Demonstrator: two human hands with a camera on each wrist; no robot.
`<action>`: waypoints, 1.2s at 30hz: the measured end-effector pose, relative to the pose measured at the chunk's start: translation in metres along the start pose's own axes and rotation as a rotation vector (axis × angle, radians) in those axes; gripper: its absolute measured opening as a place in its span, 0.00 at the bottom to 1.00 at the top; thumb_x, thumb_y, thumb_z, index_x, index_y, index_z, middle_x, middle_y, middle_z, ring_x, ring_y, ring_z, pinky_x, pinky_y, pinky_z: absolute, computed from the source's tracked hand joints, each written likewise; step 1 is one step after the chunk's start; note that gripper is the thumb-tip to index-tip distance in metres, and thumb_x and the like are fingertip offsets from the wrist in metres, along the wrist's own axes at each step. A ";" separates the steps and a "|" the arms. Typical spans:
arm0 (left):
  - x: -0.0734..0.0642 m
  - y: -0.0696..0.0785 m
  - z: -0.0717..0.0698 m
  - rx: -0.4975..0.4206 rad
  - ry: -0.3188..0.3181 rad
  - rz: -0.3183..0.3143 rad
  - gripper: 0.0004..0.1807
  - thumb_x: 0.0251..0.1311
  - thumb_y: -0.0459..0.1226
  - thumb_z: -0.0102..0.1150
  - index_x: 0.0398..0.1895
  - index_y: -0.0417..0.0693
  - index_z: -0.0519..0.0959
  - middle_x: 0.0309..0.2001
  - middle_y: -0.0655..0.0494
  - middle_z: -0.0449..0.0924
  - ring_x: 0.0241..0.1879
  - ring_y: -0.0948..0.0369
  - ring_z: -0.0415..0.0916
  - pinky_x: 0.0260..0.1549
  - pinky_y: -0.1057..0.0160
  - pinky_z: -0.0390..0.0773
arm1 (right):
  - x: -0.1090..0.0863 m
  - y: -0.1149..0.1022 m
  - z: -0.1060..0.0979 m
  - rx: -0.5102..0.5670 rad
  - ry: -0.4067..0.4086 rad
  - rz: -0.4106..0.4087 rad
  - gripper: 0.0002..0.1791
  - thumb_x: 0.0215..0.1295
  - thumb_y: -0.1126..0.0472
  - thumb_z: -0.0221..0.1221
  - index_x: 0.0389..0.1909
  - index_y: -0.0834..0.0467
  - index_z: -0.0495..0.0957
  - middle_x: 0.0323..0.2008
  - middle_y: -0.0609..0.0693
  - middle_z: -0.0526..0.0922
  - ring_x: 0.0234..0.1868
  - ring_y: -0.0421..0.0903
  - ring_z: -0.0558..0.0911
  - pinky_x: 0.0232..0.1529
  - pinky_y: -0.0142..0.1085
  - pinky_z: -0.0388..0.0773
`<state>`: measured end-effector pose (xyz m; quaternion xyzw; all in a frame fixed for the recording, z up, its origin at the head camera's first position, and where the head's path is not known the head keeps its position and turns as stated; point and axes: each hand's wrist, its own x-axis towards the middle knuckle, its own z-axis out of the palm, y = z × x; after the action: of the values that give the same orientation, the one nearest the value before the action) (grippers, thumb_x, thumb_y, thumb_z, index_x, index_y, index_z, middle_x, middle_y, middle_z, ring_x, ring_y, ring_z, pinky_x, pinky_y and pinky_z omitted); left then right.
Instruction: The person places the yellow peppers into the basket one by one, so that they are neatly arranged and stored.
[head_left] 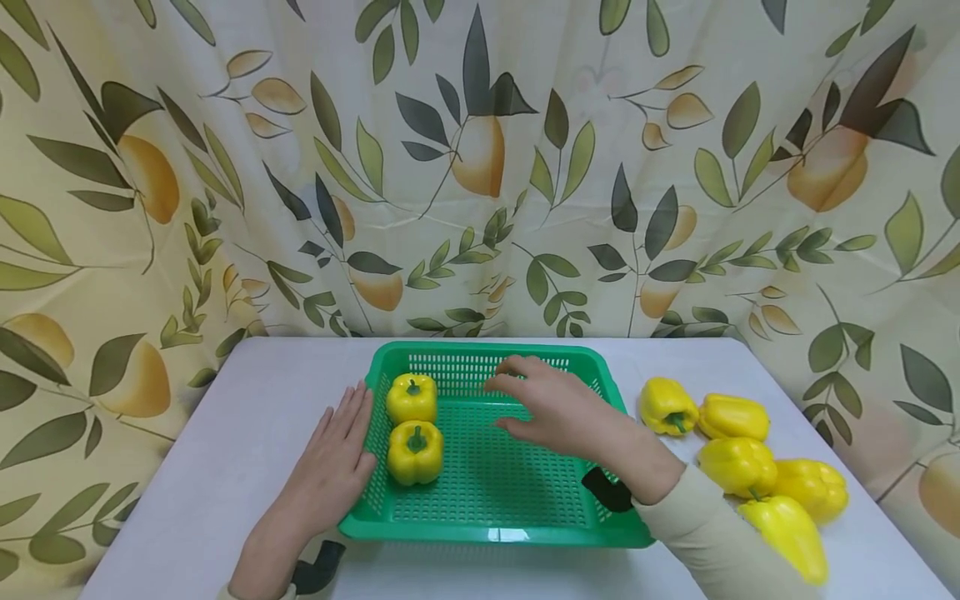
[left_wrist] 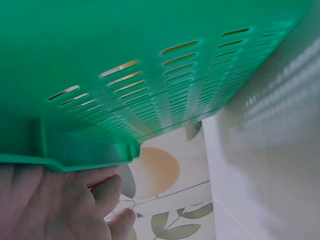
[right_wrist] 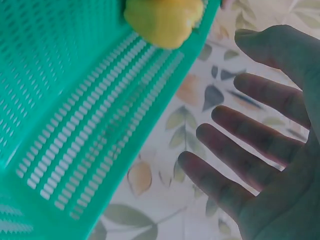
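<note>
A green plastic basket (head_left: 495, 536) with slotted walls stands on the table. Inside, along its left wall, two yellow bell peppers sit one behind the other: the back pepper (head_left: 412, 399) and the front pepper (head_left: 416, 453), stem up. My left hand (head_left: 335, 461) rests flat against the basket's left rim, fingers straight; the left wrist view shows the fingers (left_wrist: 107, 192) under the rim's edge. Over the basket's middle hovers my right hand (head_left: 551, 408), thumb and fingers spread apart with nothing between them. In the right wrist view its fingers (right_wrist: 260, 95) are extended beside the basket wall.
To the right of the basket several more yellow bell peppers (head_left: 738, 467) lie grouped on the white table (head_left: 292, 367), some close to my right sleeve (head_left: 720, 533). A curtain (head_left: 570, 208) printed with fruit and leaves hangs behind the table and along both sides.
</note>
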<state>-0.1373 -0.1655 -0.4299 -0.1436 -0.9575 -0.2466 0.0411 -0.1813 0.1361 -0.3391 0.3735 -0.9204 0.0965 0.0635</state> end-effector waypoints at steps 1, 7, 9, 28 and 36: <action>0.000 0.000 0.000 -0.001 0.001 0.000 0.38 0.67 0.34 0.43 0.79 0.39 0.46 0.81 0.47 0.39 0.80 0.48 0.37 0.75 0.38 0.43 | -0.003 0.003 -0.001 -0.006 0.020 0.000 0.22 0.58 0.53 0.69 0.55 0.50 0.80 0.55 0.50 0.80 0.54 0.48 0.81 0.50 0.41 0.84; -0.001 0.000 0.000 -0.004 0.004 0.003 0.38 0.67 0.34 0.43 0.79 0.39 0.46 0.81 0.47 0.39 0.80 0.47 0.38 0.75 0.38 0.43 | -0.020 0.022 -0.007 -0.021 0.098 0.024 0.21 0.57 0.56 0.70 0.53 0.53 0.81 0.53 0.51 0.81 0.53 0.49 0.81 0.49 0.42 0.84; -0.001 0.000 0.001 -0.003 0.004 0.004 0.38 0.67 0.34 0.43 0.79 0.39 0.46 0.81 0.47 0.39 0.80 0.47 0.37 0.75 0.38 0.43 | -0.026 0.027 -0.008 -0.026 0.104 0.053 0.21 0.57 0.56 0.70 0.53 0.53 0.81 0.53 0.52 0.81 0.53 0.50 0.81 0.47 0.43 0.85; 0.000 -0.001 0.002 0.004 0.005 0.007 0.38 0.67 0.35 0.42 0.79 0.41 0.45 0.81 0.50 0.37 0.80 0.48 0.37 0.76 0.38 0.43 | -0.070 0.067 -0.012 -0.004 0.119 0.319 0.20 0.61 0.58 0.67 0.54 0.58 0.80 0.54 0.58 0.80 0.53 0.57 0.81 0.50 0.54 0.83; 0.000 -0.003 0.002 0.005 0.009 0.007 0.38 0.67 0.34 0.43 0.79 0.40 0.45 0.81 0.48 0.38 0.80 0.48 0.37 0.75 0.38 0.43 | -0.084 0.084 -0.009 0.000 0.132 0.409 0.20 0.61 0.60 0.65 0.54 0.61 0.79 0.54 0.61 0.79 0.54 0.60 0.79 0.52 0.58 0.81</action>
<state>-0.1379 -0.1667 -0.4329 -0.1458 -0.9575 -0.2445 0.0464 -0.1798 0.2544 -0.3576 0.1718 -0.9709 0.1313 0.1026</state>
